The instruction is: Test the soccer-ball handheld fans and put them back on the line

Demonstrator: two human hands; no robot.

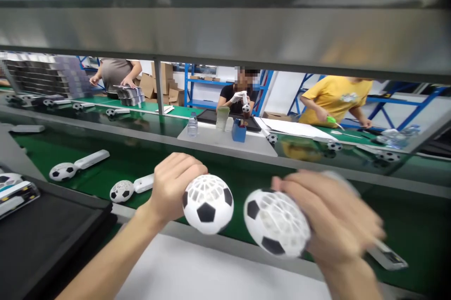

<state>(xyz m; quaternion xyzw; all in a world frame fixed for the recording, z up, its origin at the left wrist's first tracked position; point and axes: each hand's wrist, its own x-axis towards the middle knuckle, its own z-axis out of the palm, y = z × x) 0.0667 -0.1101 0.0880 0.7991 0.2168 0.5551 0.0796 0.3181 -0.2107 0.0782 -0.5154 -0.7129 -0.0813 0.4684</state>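
Observation:
My left hand (176,182) is closed at the side of a handheld fan whose round head (207,204) looks like a soccer ball, white with black pentagons and an open grille. Its handle is hidden by the hand. On the right, my right hand (331,210), smeared by motion, wraps round a second soccer-ball fan (276,222), its grille turned up. A white handle end (389,256) sticks out below that hand. Both fans are held above the green conveyor belt (141,149), side by side and apart. Another soccer-ball fan (122,191) lies left of my left hand, its handle reaching behind it.
One more fan (62,171) lies on the belt. A black tray (45,243) stands at left, a white sheet (211,272) in front. Across the belt are a bottle (192,125), a blue box (239,131) and several co-workers. A metal beam (225,32) crosses overhead.

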